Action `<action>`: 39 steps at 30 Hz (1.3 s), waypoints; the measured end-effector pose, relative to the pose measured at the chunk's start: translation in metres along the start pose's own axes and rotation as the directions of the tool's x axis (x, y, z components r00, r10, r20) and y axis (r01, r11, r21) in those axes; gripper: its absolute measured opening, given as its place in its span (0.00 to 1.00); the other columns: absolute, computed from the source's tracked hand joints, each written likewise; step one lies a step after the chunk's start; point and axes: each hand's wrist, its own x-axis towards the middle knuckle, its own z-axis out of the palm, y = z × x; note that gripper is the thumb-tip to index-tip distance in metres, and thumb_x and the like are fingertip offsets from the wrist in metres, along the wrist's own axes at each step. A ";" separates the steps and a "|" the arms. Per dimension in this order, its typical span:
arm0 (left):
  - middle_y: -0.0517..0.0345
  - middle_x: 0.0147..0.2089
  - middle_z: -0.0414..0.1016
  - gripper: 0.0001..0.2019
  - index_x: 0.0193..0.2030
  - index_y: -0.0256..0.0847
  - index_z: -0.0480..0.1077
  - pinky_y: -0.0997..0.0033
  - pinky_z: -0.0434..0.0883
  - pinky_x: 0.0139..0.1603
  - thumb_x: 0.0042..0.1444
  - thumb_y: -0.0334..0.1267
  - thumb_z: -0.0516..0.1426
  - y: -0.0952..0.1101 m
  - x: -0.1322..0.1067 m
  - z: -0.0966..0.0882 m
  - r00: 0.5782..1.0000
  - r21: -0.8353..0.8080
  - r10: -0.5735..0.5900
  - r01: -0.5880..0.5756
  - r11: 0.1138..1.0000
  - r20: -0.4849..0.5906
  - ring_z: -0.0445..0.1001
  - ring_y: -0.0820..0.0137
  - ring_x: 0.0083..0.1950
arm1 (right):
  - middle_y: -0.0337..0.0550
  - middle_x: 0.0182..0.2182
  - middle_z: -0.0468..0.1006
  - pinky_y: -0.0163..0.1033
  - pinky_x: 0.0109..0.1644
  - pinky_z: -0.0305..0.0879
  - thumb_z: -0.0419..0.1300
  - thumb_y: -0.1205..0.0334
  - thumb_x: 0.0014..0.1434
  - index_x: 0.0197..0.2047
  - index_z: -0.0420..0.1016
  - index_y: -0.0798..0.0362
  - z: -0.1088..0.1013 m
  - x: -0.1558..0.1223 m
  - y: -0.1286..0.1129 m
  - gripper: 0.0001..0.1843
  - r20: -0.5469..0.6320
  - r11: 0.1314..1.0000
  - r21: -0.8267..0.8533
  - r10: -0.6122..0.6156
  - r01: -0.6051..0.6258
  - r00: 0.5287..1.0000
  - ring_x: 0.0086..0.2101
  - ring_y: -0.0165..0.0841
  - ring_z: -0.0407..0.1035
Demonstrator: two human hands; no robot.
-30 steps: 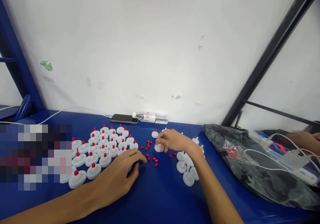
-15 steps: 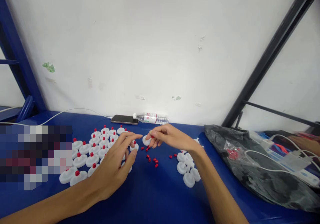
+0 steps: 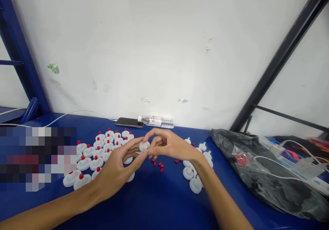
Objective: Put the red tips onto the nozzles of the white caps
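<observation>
Blue table (image 3: 159,202), right hand (image 3: 169,144) and left hand (image 3: 117,170) pinching one white cap (image 3: 144,146)

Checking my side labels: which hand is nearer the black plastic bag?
Right. The right hand is mid-table, with the black plastic bag off to its right; the left hand sits farther left, by the red-capped white pieces. Their fingertips meet at one white piece.
</observation>
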 end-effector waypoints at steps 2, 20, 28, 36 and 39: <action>0.51 0.59 0.81 0.25 0.64 0.46 0.69 0.62 0.78 0.58 0.65 0.52 0.62 -0.002 0.002 0.001 0.999 -0.111 -0.020 0.016 0.994 -0.030 0.80 0.58 0.57 | 0.35 0.33 0.77 0.36 0.40 0.69 0.73 0.52 0.58 0.52 0.74 0.47 0.002 0.002 0.002 0.22 -0.084 0.992 -0.119 -0.037 0.027 0.996 0.33 0.30 0.71; 0.57 0.53 0.86 0.19 0.59 0.51 0.79 0.72 0.82 0.41 0.63 0.48 0.66 0.005 0.009 -0.008 0.992 -0.306 -0.091 0.113 0.945 0.085 0.83 0.68 0.38 | 0.45 0.45 0.85 0.41 0.51 0.72 0.67 0.47 0.63 0.60 0.78 0.48 0.009 0.004 0.005 0.25 -0.009 0.992 -0.129 -0.019 0.017 1.000 0.47 0.40 0.79; 0.57 0.52 0.86 0.19 0.59 0.51 0.79 0.72 0.81 0.37 0.63 0.46 0.66 0.008 0.010 -0.010 0.994 -0.284 -0.060 0.083 0.955 0.090 0.79 0.72 0.32 | 0.44 0.44 0.85 0.40 0.48 0.72 0.67 0.47 0.63 0.60 0.79 0.49 0.011 0.005 0.005 0.25 -0.027 0.989 -0.145 -0.038 0.034 0.999 0.44 0.39 0.80; 0.52 0.48 0.86 0.20 0.54 0.43 0.81 0.71 0.80 0.40 0.59 0.49 0.69 -0.001 0.011 -0.007 0.986 -0.329 -0.166 0.156 0.931 -0.003 0.83 0.63 0.42 | 0.44 0.41 0.86 0.42 0.48 0.73 0.66 0.46 0.64 0.57 0.78 0.48 0.007 0.005 0.005 0.23 -0.141 0.955 -0.295 -0.047 0.003 0.989 0.41 0.39 0.81; 0.49 0.48 0.86 0.20 0.49 0.40 0.81 0.67 0.80 0.43 0.62 0.54 0.65 -0.005 0.015 -0.007 0.980 -0.400 -0.199 0.178 0.899 -0.011 0.83 0.56 0.50 | 0.41 0.40 0.86 0.38 0.40 0.72 0.64 0.45 0.65 0.51 0.80 0.47 0.007 0.006 0.007 0.18 -0.225 0.926 -0.376 -0.110 0.018 0.968 0.35 0.35 0.80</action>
